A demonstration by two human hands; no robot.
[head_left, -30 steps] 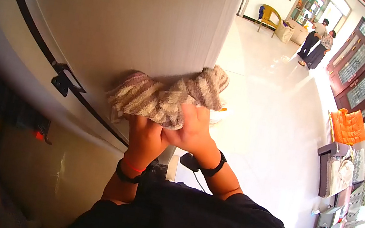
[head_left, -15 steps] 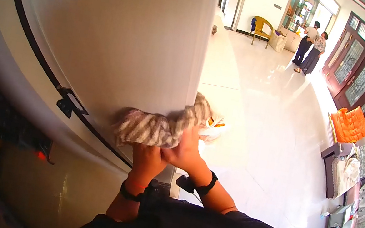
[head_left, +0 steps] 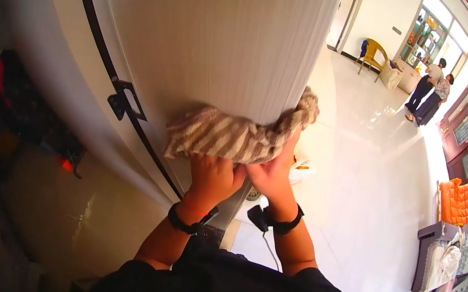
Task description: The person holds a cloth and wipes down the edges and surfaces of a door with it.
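A brown-and-cream striped cloth (head_left: 229, 136) lies against the pale wood-grained door frame (head_left: 215, 37). Its right end bends around the frame's outer edge. My left hand (head_left: 213, 176) presses the cloth from below, its fingers mostly hidden beneath the fabric. Close beside it, my right hand (head_left: 275, 168) grips the cloth near the edge, with the thumb side toward the left hand. Each wrist wears a black band. A black metal strike plate (head_left: 128, 100) sits in the frame to the left of the cloth.
A dark bundle with red parts (head_left: 30, 106) is at the left. Beyond the frame, a white bag (head_left: 300, 170) rests on the shiny floor. Farther off are a yellow chair (head_left: 374, 57), two people (head_left: 429, 92), an orange cushioned seat (head_left: 460, 202) and a grey sofa (head_left: 435, 257).
The view has swung, so the room appears farther right. Both hands and the cloth appear higher and farther right in view, with the cloth spread wider across the frame.
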